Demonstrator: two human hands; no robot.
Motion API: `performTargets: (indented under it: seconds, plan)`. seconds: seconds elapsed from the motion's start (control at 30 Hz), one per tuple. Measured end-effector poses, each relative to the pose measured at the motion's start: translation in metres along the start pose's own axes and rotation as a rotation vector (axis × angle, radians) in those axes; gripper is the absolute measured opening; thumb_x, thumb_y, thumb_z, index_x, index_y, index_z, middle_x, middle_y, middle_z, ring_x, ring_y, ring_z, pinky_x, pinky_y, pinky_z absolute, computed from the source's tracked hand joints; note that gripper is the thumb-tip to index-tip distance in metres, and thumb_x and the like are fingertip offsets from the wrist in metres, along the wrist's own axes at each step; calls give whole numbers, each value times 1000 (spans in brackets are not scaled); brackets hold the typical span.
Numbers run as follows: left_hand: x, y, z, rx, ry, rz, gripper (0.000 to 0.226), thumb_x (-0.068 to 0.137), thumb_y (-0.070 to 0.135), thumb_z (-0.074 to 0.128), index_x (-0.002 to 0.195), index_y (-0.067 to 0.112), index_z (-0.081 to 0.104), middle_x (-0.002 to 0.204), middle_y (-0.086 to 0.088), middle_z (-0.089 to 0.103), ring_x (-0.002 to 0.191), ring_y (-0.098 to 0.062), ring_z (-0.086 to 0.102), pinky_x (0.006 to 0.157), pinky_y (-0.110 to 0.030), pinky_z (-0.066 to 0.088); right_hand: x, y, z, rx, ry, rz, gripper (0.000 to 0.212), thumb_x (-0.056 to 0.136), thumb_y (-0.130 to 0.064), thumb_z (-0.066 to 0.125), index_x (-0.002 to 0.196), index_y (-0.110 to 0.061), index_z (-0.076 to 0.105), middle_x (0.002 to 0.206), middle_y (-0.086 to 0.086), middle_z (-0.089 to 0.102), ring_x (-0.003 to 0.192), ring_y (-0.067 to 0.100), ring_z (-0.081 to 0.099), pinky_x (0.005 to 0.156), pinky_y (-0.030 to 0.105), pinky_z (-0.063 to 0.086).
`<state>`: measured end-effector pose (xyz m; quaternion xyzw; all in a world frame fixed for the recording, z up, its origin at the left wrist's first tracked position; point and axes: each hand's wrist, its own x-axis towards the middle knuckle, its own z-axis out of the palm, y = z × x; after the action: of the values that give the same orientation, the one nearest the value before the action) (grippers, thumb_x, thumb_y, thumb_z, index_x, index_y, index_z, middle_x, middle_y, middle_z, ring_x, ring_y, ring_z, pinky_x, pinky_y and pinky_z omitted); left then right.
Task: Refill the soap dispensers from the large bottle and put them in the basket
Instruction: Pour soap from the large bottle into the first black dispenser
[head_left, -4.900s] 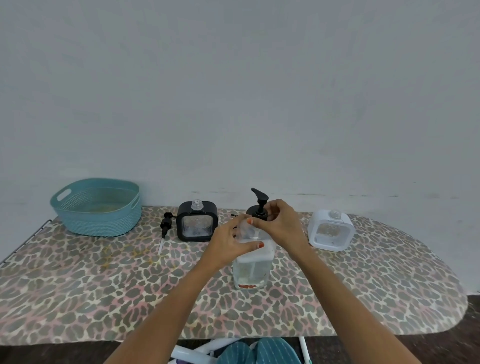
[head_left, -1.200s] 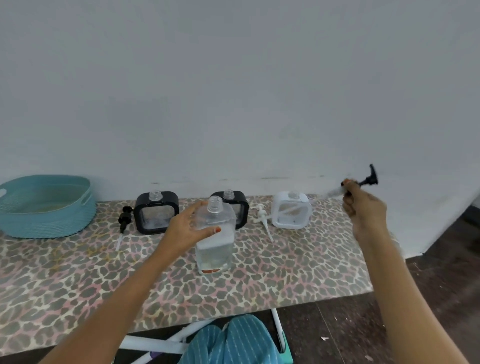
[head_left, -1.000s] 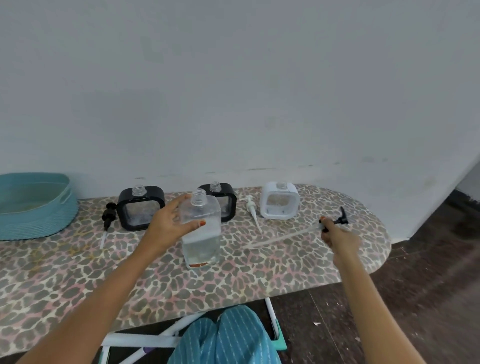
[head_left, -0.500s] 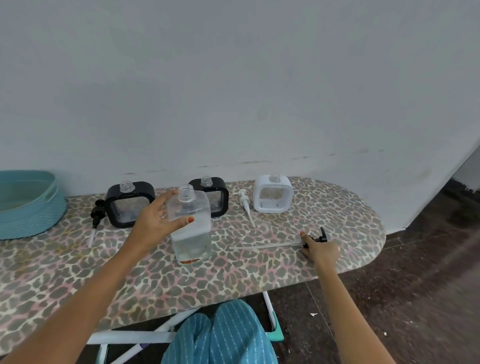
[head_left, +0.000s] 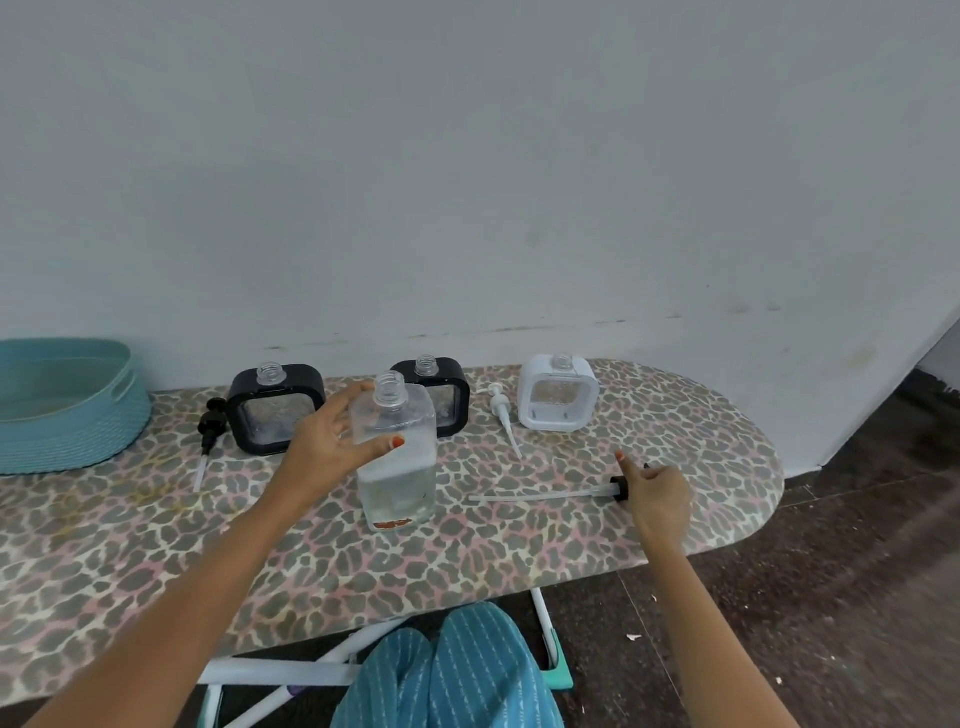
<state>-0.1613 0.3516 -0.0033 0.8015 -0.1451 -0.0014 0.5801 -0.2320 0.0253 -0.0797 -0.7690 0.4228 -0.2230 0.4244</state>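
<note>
The large clear bottle (head_left: 397, 483) stands uncapped on the leopard-print board (head_left: 467, 561), partly filled with clear liquid. My left hand (head_left: 332, 441) grips its shoulder. The bottle's black pump (head_left: 545, 494) lies flat to the right, its long tube pointing left. My right hand (head_left: 657, 493) rests at the pump's head with the fingers spread. Two black dispensers (head_left: 275, 410) (head_left: 447, 389) and a white dispenser (head_left: 558, 395) stand uncapped along the back. The teal basket (head_left: 67, 431) sits at the far left.
A small black pump (head_left: 210, 426) lies left of the black dispensers. A white pump (head_left: 501, 410) lies beside the white dispenser. The board's rounded end is at the right, with dark floor beyond. A wall runs directly behind the board.
My right hand carried the black pump off the large bottle, set it down on the board at the right, and its fingers have spread. The left hand kept hold of the bottle.
</note>
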Motion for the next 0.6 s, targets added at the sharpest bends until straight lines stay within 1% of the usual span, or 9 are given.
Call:
performTargets:
  seconds: [0.07,0.17,0.27,0.33,0.37,0.4,0.47,0.53,0.6]
  plan:
    - [1,-1,-1,-7,-11,15,59,69,13,76,109,41,43,126,10,42,119,-14,42,102,-35,38,-8,-19,4,73,-48,-92,44,86,-44,57,71,-2,57,57,6,55,49,19,49,47,26,37]
    - [0,-1,-2,-17,-24,33,63,67,15,77,102,52,41,130,12,40,122,-14,44,107,-37,37,-28,-59,12,199,-227,-273,29,89,-36,55,78,-9,57,61,1,55,57,16,53,54,22,42]
    - [0,-4,-3,-21,-27,3,61,67,16,78,112,40,45,127,11,42,120,-15,47,106,-38,40,-54,-96,25,349,-447,-292,21,88,-33,57,86,-13,62,73,1,63,68,13,59,68,23,49]
    - [-1,-3,-3,-17,-16,-3,67,68,13,78,122,31,43,124,11,40,117,-11,44,103,-31,39,-69,-111,35,405,-599,-332,13,87,-26,60,93,-15,64,85,2,66,78,12,60,74,22,50]
    - [-1,-1,-2,-13,-12,5,67,68,13,78,124,29,44,124,12,40,116,-9,43,100,-27,38,-75,-117,41,410,-673,-364,14,86,-20,62,99,-14,63,92,3,65,84,11,60,75,19,49]
    - [-2,1,-3,-11,-12,15,64,69,13,78,121,32,45,123,12,40,114,-8,43,97,-25,38,-80,-121,46,395,-745,-397,23,84,-15,63,107,-14,61,101,4,64,93,11,59,78,16,48]
    - [-3,5,-3,-4,-20,46,58,69,14,78,104,45,44,118,14,44,110,-8,46,93,-24,40,-85,-124,58,358,-886,-453,51,78,-12,70,124,-14,50,120,1,55,111,12,52,89,18,44]
    - [-4,5,-4,6,-19,67,58,66,21,81,97,51,42,111,21,49,104,-9,53,92,-26,44,-89,-123,70,313,-1021,-492,81,63,-23,79,133,-18,39,128,-4,48,118,10,47,95,22,42]
    - [-4,5,-5,3,-28,76,57,58,36,82,97,53,44,105,25,54,98,-6,60,90,-25,49,-95,-124,78,276,-1138,-516,95,50,-31,81,133,-19,37,128,-1,51,117,11,51,93,24,46]
